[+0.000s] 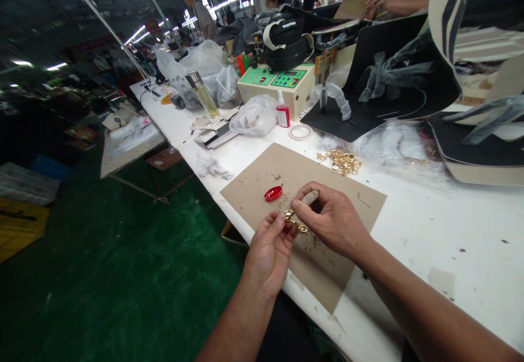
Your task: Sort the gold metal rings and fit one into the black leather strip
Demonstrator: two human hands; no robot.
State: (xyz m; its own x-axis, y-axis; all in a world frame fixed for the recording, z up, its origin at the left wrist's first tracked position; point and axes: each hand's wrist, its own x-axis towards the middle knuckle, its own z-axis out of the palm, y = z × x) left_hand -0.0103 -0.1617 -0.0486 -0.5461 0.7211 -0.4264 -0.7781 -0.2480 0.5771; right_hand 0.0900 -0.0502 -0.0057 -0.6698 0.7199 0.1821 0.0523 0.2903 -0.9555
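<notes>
While we look down at the bench, we find a flat sheet of brown cardboard [352, 198] lying on the white table [450, 231], its matt surface speckled with dark crumbs and scuffs. Over its near part our two hands meet. Our left hand [268, 247] is closed at the fingertips, thumb and forefinger pinching a small cluster of gold fittings [295, 221]. They are shiny yellow metal, made of little rounded links or rings, though their exact form is too small for us to tell. Our right hand [333, 221] is curled shut, its thumb and forefinger gripping a short grey stick [310, 197], dull and blunt-ended. The gold fittings sit right between the two hands, touching the left fingertips and just below the right thumb, over the cardboard. Just beyond the hands, on the cardboard, lies a glossy red cap [273, 193], oval and shallow. Farther back on the table, a loose heap [343, 161] of the same bright metal lies beside crinkled clear plastic [393, 143]. A thin tape ring [300, 131] lies near a small red bottle [282, 115] with a white nozzle.
</notes>
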